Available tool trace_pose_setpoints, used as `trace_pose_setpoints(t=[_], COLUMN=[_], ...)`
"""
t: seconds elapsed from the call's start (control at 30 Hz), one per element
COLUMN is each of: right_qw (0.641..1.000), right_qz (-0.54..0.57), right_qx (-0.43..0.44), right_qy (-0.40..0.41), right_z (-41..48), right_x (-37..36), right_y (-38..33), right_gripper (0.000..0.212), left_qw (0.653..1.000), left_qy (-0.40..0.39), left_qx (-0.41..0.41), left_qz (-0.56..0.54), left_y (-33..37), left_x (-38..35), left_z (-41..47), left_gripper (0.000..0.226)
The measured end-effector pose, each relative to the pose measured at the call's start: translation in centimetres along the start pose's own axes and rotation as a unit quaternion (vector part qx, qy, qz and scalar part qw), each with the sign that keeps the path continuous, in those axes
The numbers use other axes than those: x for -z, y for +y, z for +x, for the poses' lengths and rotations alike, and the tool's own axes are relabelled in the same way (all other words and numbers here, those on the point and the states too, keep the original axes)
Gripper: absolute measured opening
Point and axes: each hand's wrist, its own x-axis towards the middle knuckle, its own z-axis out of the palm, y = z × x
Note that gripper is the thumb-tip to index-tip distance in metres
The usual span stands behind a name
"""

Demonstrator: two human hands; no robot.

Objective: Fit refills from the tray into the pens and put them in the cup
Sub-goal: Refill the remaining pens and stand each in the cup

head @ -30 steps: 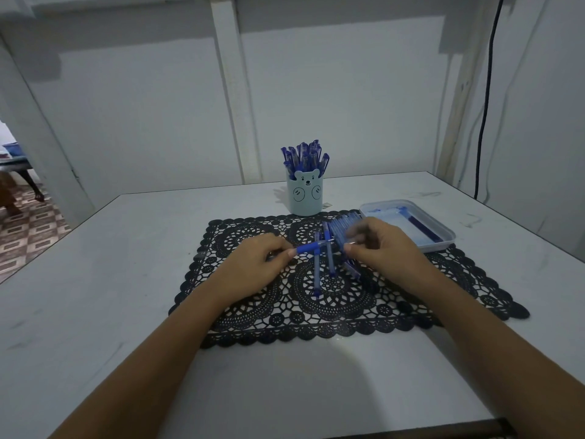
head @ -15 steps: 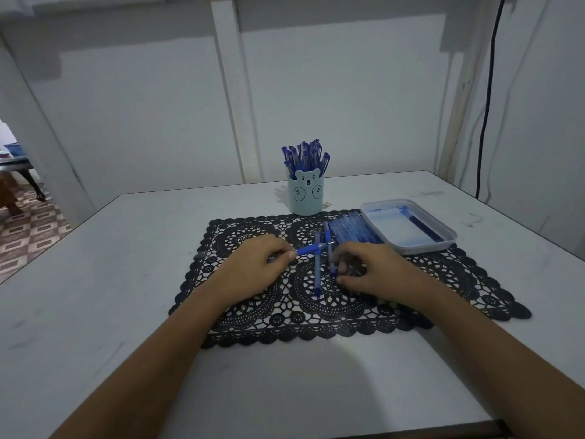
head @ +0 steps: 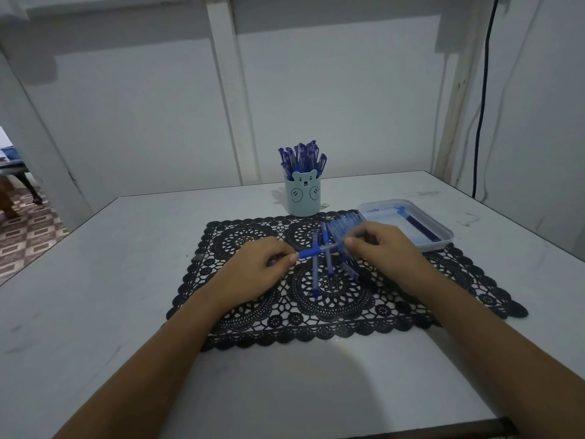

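Left hand [head: 262, 269] pinches pen [head: 308, 254] at blue grip; right hand [head: 383, 248] pinches its far end, over loose pens [head: 315, 277] on lace mat [head: 253, 324]

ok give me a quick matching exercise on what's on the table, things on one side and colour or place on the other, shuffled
Things:
1 bear cup
2 tray
3 lace mat
4 held pen

Colour or place:
a black, flat under the loose pens
b pale blue, packed with upright pens, just behind the mat
c clear plastic, at the mat's far right corner
d level above the mat, between the left hand and the right hand

Pairs: 1-b; 2-c; 3-a; 4-d
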Motion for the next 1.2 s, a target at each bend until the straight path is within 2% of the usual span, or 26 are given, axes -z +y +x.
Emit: trace_pose_setpoints(t=[0.07, 0.17, 0.23, 0.3, 0.37, 0.43, 0.53, 0.6, 0.73, 0.9, 1.0, 1.1, 1.2], right_qw=[0.992, 0.947, 0.929, 0.938, 0.95, 0.945, 0.901, 0.883, 0.884, 0.909, 0.885, 0.857, 0.839], right_qz=[0.103, 0.231, 0.208, 0.072, -0.083, -0.22, -0.396, -0.451, -0.45, -0.362, -0.406, -0.454, -0.486], right_qx=[-0.039, -0.092, -0.082, -0.034, 0.029, 0.061, 0.066, 0.051, 0.061, 0.039, -0.053, -0.185, -0.213], right_qy=[0.065, 0.205, 0.294, 0.336, 0.301, 0.233, 0.165, 0.124, 0.109, 0.201, 0.22, 0.162, 0.119], right_z=[0.6, 1.5, 1.6, 1.4, 1.1, 1.2, 1.4, 1.3, 1.0, 2.4, 4.0, 5.5, 6.4], right_x=[0.6, 1.8, 2.5, 2.5, 1.9, 1.0, 0.4, 0.3, 0.2, 1.8, 3.8, 5.7, 7.0], right_y=[0.4, 0.7, 1.0, 1.2, 1.5, 2.3, 3.4, 3.6, 3.2, 3.3, 3.7, 4.2, 5.2], right_gripper=[0.015, 0.014, 0.007, 0.004, 0.003, 0.006, 0.011, 0.016, 0.024, 0.027, 0.028, 0.028, 0.026], left_qw=[1.0, 0.999, 0.998, 0.996, 0.995, 0.993, 0.992, 0.992, 0.992, 0.992, 0.991, 0.992, 0.992], left_qy=[0.013, 0.031, 0.041, 0.052, 0.063, 0.071, 0.082, 0.089, 0.099, 0.111, 0.116, 0.115, 0.116], left_qx=[0.021, 0.043, 0.055, 0.07, 0.082, 0.09, 0.093, 0.087, 0.071, 0.061, 0.06, 0.055, 0.052], left_qz=[-0.004, -0.002, 0.005, 0.006, 0.005, 0.006, 0.01, 0.017, 0.024, 0.025, 0.023, 0.027, 0.028], left_y=[-0.5, -1.2, -1.6, -2.0, -2.3, -2.4, -2.4, -2.3, -2.1, -2.1, -2.2, -2.2, -2.5], left_x=[0.3, 0.4, 0.2, 0.0, -0.4, -0.8, -1.3, -1.5, -1.8, -1.9, -2.0, -2.1, -2.1], left_z=[0.0, 0.1, 0.2, 0.2, 0.2, 0.2, 0.2, 0.3, 0.2, 0.2, 0.2, 0.3, 0.3], left_gripper=[0.016, 0.017, 0.018, 0.018, 0.018, 0.018, 0.018, 0.018, 0.019, 0.018, 0.018, 0.018, 0.018])
